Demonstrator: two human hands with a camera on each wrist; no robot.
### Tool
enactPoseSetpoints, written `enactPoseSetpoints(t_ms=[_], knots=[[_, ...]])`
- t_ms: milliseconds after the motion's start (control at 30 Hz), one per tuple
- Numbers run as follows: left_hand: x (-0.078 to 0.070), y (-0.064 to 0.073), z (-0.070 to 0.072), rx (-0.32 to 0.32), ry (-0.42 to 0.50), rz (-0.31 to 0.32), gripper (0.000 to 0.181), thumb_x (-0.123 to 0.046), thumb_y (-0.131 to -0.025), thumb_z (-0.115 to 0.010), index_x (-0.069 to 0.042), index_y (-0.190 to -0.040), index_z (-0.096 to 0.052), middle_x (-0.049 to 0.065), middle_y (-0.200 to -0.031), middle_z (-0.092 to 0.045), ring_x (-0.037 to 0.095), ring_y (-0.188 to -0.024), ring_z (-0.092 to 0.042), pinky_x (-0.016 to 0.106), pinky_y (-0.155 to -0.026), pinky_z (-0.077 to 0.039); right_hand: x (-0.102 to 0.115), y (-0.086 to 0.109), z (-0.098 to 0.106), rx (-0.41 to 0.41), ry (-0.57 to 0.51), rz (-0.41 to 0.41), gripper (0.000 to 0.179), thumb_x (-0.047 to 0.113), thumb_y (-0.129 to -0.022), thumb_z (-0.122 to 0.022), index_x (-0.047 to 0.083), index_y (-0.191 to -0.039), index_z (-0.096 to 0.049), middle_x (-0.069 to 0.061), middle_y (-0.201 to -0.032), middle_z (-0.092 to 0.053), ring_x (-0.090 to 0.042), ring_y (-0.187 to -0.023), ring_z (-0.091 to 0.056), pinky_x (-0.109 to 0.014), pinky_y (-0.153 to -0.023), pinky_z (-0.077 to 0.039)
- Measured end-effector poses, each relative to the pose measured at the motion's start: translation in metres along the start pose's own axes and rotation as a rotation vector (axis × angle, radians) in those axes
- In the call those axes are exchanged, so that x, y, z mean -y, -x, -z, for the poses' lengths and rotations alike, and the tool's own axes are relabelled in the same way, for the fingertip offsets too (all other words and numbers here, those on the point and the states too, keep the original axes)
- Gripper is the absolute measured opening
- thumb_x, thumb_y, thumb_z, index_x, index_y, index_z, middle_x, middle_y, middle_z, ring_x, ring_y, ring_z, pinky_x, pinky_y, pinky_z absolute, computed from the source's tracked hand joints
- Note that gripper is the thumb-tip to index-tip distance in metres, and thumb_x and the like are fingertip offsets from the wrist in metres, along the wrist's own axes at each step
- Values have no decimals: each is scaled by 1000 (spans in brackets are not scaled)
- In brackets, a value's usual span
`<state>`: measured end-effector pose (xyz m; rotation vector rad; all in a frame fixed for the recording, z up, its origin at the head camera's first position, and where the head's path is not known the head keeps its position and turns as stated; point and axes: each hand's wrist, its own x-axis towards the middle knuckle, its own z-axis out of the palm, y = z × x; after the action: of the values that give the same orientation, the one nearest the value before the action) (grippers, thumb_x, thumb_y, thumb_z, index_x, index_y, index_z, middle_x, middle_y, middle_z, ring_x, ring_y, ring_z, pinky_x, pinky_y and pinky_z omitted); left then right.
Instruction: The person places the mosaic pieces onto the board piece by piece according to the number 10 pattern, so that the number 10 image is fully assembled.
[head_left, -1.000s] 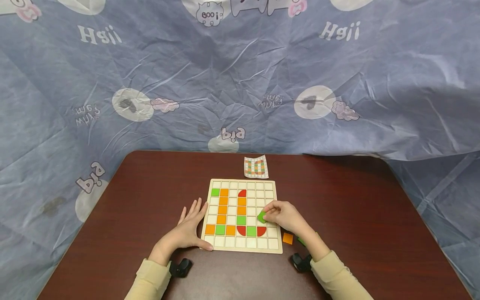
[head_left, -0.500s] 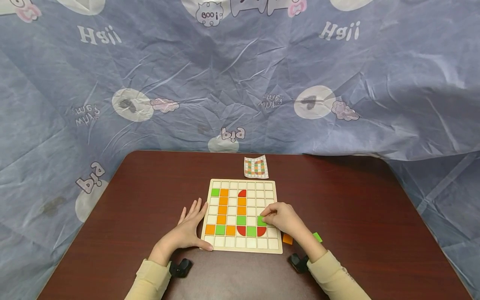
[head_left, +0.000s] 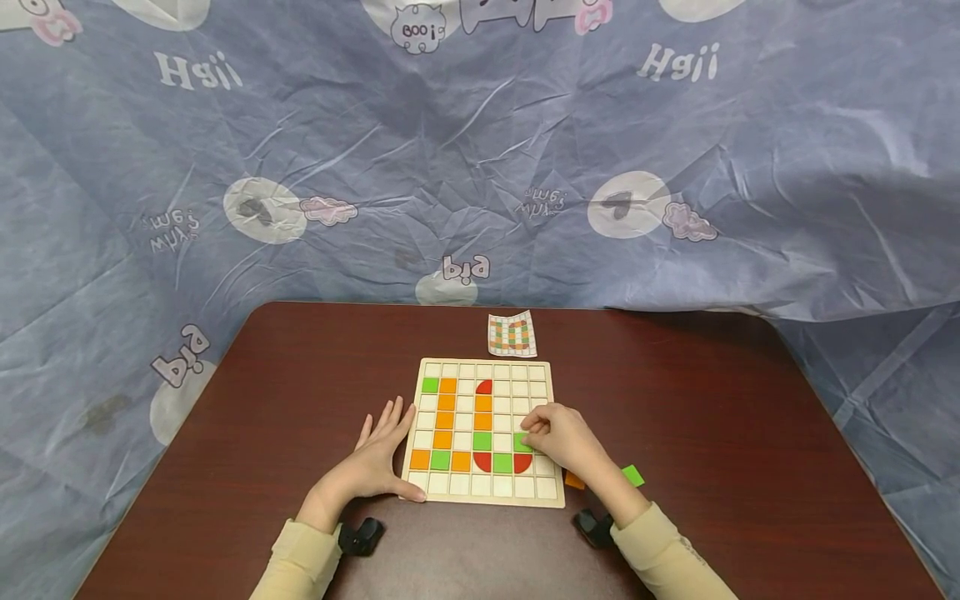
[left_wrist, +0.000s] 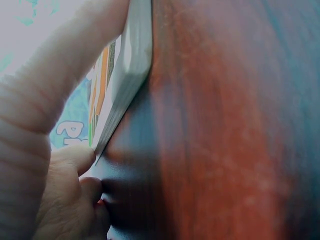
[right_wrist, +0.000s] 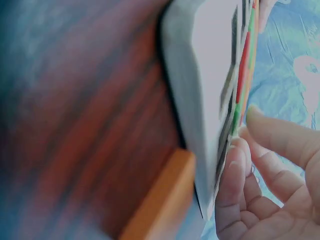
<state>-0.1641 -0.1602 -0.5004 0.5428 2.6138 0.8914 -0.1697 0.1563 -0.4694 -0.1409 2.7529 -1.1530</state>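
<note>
A pale wooden grid board (head_left: pixel 482 491) lies on the table, with orange, green and red tiles set in some of its cells. My left hand (head_left: pixel 367 460) is spread along the board's left side, fingertips at the left edge and thumb at the front left corner. On the right half, my right hand (head_left: pixel 567 437) has thumb and curled fingers at a green square tile (head_left: pixel 519 440), which sits in a cell just behind a red quarter-circle tile (head_left: pixel 522 462). The right wrist view shows those fingertips (right_wrist: pixel 235 160) close to the board's edge.
Right of the board lie a loose orange tile (head_left: pixel 574 481), partly behind the right forearm, and a loose green tile (head_left: pixel 633 475). A printed pattern card (head_left: pixel 512 334) lies behind the board. A patterned blue-grey cloth (head_left: pixel 420 167) hangs beyond the dark table (head_left: pixel 675 392).
The right hand lowered the green tile, earlier tilted in its fingers, flat into a cell and stays at it. The forearm shifted left, uncovering the loose green tile. The left hand stayed still.
</note>
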Motion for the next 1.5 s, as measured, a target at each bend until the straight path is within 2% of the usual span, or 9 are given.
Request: enactPoseSetpoints(t_ms=[267, 567, 800, 1133, 1367, 1500], knots=[[0, 0, 0, 0, 2, -8, 136, -48, -58, -93, -3, -158, -11, 22, -164, 4, 39, -153, 4, 62, -118, 7, -9, 4, 30, 43, -112, -36, 16, 18, -89, -72, 8, -101, -73, -2, -90, -72, -13, -79, -64, -26, -71, -52], [1, 1, 1, 1, 10, -15, 137, -49, -58, -92, -2, -158, -11, 22, -164, 5, 40, -153, 4, 62, -118, 7, -32, 19, 61, 61, -149, -54, 27, 23, -93, -68, 5, -113, -70, -9, -107, -72, -20, -94, -68, -35, -78, -56], [1, 0, 0, -1, 6, -14, 137, -48, -58, -93, -3, -158, -10, 22, -164, 5, 40, -153, 4, 62, -118, 7, -52, 36, 79, 76, -160, -73, 34, 27, -93, -69, 4, -119, -68, -11, -111, -71, -21, -98, -68, -33, -82, -55], [0, 1, 0, 2, 6, -11, 136, -48, -58, -92, -3, -158, -11, 22, -164, 4, 40, -153, 4, 61, -118, 7, -82, 57, 95, 143, -193, -92, 37, 23, -89, -73, 1, -117, -66, -11, -109, -72, -15, -93, -68, -25, -76, -55], [0, 0, -1, -2, 1, 4, 136, -46, -57, -94, -3, -158, -12, 22, -164, 3, 39, -153, 4, 62, -118, 7, -96, 69, 98, 208, -231, -100, 41, 19, -87, -74, -3, -121, -65, -17, -115, -69, -20, -100, -65, -25, -74, -56], [-1, 0, 0, -4, 3, 4, 136, -46, -57, -94, -2, -158, -12, 22, -164, 3, 39, -153, 4, 62, -118, 7, -100, 72, 98, 207, -216, -116, 43, 20, -86, -75, -2, -122, -65, -17, -117, -68, -22, -102, -64, -25, -74, -56]])
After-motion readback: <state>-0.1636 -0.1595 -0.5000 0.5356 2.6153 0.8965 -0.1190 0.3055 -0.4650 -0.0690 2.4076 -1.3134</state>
